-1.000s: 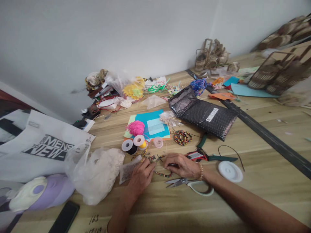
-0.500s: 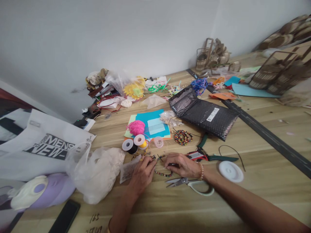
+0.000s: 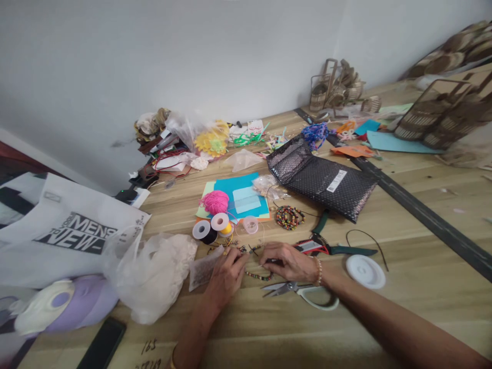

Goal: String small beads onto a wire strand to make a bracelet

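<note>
A strand of small multicoloured beads [image 3: 258, 275] curves across the tabletop between my two hands. My left hand [image 3: 230, 269] is closed, its bent fingertips at the strand's left end beside a few loose beads. Its palm overlaps a clear bag of tiny beads [image 3: 202, 270]. My right hand [image 3: 288, 262], with a beaded bracelet on the wrist, pinches thumb and fingers together at the strand's other end; the exact spot gripped is hidden. Scissors with pale green handles [image 3: 300, 292] lie just below it. A coiled string of colourful beads [image 3: 290, 218] rests farther back.
Spools of black [image 3: 205, 232] and yellow cord [image 3: 222, 224], a small clear spool [image 3: 250, 224] and pink yarn [image 3: 215, 202] sit behind my hands. Red-and-green pliers [image 3: 323, 246], a white spool [image 3: 365, 271] and a black bubble mailer [image 3: 326, 182] lie right. A white plastic bag [image 3: 157, 274] stands left.
My left fingertips have shifted very slightly right, closer to my right hand. My right hand stays pinched in nearly the same place, and the objects around have not moved.
</note>
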Demonstrator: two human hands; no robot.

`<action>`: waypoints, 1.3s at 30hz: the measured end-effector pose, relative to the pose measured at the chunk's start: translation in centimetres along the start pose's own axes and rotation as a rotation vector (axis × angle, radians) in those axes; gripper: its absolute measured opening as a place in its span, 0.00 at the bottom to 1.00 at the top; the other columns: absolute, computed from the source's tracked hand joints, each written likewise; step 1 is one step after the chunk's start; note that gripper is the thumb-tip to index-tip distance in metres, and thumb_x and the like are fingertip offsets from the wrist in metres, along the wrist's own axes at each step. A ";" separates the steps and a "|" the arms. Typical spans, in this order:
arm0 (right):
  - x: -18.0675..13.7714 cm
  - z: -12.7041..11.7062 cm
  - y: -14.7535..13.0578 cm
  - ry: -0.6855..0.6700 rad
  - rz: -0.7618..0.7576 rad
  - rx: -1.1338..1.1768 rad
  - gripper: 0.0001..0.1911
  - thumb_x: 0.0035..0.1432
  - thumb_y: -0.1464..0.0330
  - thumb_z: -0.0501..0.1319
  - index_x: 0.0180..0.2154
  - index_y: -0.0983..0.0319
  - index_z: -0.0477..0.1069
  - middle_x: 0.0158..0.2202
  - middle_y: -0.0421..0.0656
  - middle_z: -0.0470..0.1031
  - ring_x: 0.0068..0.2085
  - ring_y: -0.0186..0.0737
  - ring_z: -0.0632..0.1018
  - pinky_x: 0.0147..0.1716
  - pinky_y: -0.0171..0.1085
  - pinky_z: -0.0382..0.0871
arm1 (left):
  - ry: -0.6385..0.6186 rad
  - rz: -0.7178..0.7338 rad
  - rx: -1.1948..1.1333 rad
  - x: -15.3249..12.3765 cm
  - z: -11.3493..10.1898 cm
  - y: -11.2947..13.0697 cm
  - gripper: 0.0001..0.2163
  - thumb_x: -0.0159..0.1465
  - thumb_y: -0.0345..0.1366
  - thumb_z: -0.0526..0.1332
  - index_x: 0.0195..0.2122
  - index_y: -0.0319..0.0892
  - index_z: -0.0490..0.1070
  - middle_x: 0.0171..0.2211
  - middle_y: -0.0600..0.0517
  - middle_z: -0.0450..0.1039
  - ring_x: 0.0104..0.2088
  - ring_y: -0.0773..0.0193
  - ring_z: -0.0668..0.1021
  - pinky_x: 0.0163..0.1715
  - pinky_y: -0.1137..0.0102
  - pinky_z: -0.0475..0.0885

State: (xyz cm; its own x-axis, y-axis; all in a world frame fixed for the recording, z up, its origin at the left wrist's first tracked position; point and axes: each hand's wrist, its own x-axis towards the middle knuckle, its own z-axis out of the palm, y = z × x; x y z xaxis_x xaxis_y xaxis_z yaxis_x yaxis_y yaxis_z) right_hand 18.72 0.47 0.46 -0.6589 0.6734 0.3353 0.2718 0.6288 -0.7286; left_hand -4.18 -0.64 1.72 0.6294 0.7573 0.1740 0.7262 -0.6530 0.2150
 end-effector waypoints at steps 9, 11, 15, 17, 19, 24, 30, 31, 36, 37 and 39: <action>0.0 0.0 -0.1 0.006 -0.008 -0.002 0.10 0.65 0.72 0.54 0.34 0.64 0.72 0.30 0.44 0.73 0.34 0.38 0.71 0.36 0.34 0.65 | 0.018 -0.003 0.003 0.2 0.2 0.2 0.14 0.66 0.28 0.53 0.50 0.43 0.70 0.38 0.48 0.68 0.42 0.58 0.72 0.42 0.62 0.73; 0.0 0.0 -0.1 0.005 -0.008 -0.003 0.10 0.65 0.72 0.53 0.34 0.64 0.72 0.30 0.44 0.73 0.34 0.38 0.71 0.36 0.34 0.65 | 0.032 0.002 -0.009 0.2 0.3 0.2 0.15 0.66 0.28 0.52 0.51 0.44 0.69 0.39 0.47 0.68 0.42 0.58 0.72 0.44 0.61 0.73; 0.0 0.0 -0.1 0.003 -0.011 0.004 0.09 0.65 0.72 0.54 0.35 0.64 0.72 0.31 0.44 0.74 0.35 0.38 0.72 0.37 0.34 0.65 | 0.023 0.017 -0.012 0.3 0.4 0.3 0.16 0.66 0.28 0.51 0.53 0.43 0.69 0.38 0.47 0.68 0.41 0.57 0.72 0.42 0.60 0.73; 0.0 0.0 -0.1 0.001 -0.010 0.005 0.09 0.64 0.73 0.54 0.35 0.63 0.72 0.31 0.44 0.74 0.35 0.39 0.72 0.37 0.35 0.65 | 0.019 0.019 -0.009 0.3 0.5 0.3 0.16 0.66 0.28 0.51 0.53 0.44 0.69 0.38 0.46 0.68 0.40 0.56 0.72 0.41 0.61 0.73; 0.0 0.0 -0.1 -0.001 -0.008 -0.001 0.09 0.64 0.72 0.54 0.35 0.63 0.72 0.31 0.44 0.74 0.35 0.39 0.72 0.37 0.35 0.65 | 0.016 0.017 -0.009 0.3 0.5 0.3 0.16 0.66 0.29 0.51 0.53 0.44 0.69 0.38 0.46 0.68 0.41 0.57 0.72 0.41 0.61 0.73; -0.1 0.1 0.0 0.000 -0.005 -0.011 0.09 0.64 0.73 0.54 0.34 0.63 0.72 0.31 0.44 0.74 0.35 0.39 0.72 0.37 0.35 0.65 | 0.013 0.017 -0.002 0.4 0.3 0.3 0.16 0.66 0.28 0.51 0.53 0.44 0.69 0.37 0.47 0.68 0.41 0.56 0.72 0.42 0.60 0.73; 0.0 0.0 -0.1 0.000 -0.004 -0.005 0.08 0.64 0.73 0.54 0.35 0.63 0.72 0.31 0.44 0.73 0.35 0.38 0.72 0.37 0.35 0.65 | 0.004 0.019 0.003 0.4 0.3 0.4 0.16 0.67 0.29 0.51 0.54 0.44 0.68 0.37 0.47 0.68 0.41 0.57 0.72 0.43 0.60 0.73; 0.0 0.0 -0.1 -0.001 -0.002 -0.004 0.08 0.64 0.73 0.54 0.35 0.63 0.72 0.31 0.44 0.74 0.35 0.38 0.72 0.37 0.35 0.65 | 0.004 0.016 0.003 0.4 0.3 0.5 0.16 0.67 0.29 0.51 0.54 0.45 0.67 0.38 0.47 0.68 0.41 0.57 0.72 0.43 0.60 0.73; 0.0 0.0 -0.1 -0.005 -0.007 -0.008 0.09 0.65 0.72 0.54 0.35 0.63 0.72 0.31 0.44 0.74 0.35 0.38 0.72 0.37 0.35 0.65 | -0.006 0.004 0.022 0.4 0.3 0.6 0.16 0.67 0.31 0.51 0.55 0.45 0.67 0.38 0.47 0.68 0.42 0.57 0.72 0.42 0.61 0.73; 0.0 0.0 -0.1 -0.007 -0.010 -0.008 0.09 0.65 0.72 0.53 0.35 0.63 0.72 0.31 0.44 0.74 0.35 0.38 0.72 0.37 0.35 0.65 | -0.006 0.004 0.025 0.4 0.4 0.6 0.16 0.67 0.31 0.52 0.56 0.45 0.67 0.39 0.47 0.68 0.42 0.57 0.72 0.43 0.60 0.73; 0.1 0.0 -0.1 -0.005 -0.014 -0.007 0.09 0.65 0.72 0.53 0.35 0.63 0.72 0.31 0.44 0.73 0.35 0.38 0.71 0.37 0.35 0.65 | -0.007 0.008 0.028 0.4 0.5 0.6 0.16 0.67 0.31 0.52 0.56 0.44 0.67 0.39 0.47 0.68 0.42 0.56 0.72 0.43 0.60 0.73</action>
State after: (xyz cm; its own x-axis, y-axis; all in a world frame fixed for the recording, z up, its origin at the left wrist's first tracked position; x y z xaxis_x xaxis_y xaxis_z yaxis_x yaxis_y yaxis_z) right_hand 18.61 0.41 0.57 -0.6664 0.6624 0.3422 0.2674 0.6408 -0.7196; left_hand -3.34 -0.73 1.42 0.6374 0.7519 0.1685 0.7283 -0.6593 0.1870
